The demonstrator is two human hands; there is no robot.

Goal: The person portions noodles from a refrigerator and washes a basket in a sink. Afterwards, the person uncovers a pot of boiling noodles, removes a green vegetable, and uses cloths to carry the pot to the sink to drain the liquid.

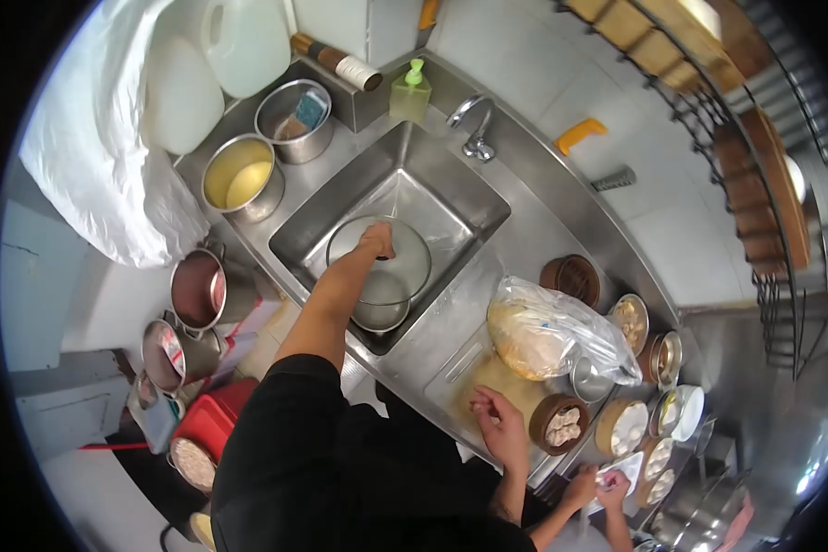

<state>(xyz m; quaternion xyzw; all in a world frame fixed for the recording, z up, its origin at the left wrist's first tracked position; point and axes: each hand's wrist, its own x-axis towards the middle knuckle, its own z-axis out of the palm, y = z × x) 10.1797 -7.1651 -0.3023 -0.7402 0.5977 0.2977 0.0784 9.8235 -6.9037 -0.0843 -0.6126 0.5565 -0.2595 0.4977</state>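
Note:
My left hand (pixel 377 240) reaches down into the steel sink (pixel 304 216) with its fingers closed around the knob of a round glass lid (pixel 409 262). Beneath the lid, a metal pot (pixel 380 317) partly shows in the sink; whether the lid rests on it I cannot tell. My right hand (pixel 500 425) hovers above the draining board with loosely bent fingers and nothing visible in them. Close to it stands a bamboo steamer (pixel 559 424) with pale dumplings. A bulging clear plastic bag (pixel 547 331) lies just beyond that hand.
At lower right, another person's hands (pixel 598 488) work beside several filled steamers (pixel 622 428). A tap (pixel 477 133) and a green soap bottle (pixel 410 92) stand behind the sink. Two steel pots (pixel 244 179) sit left of it. A wire rack (pixel 708 101) hangs upper right.

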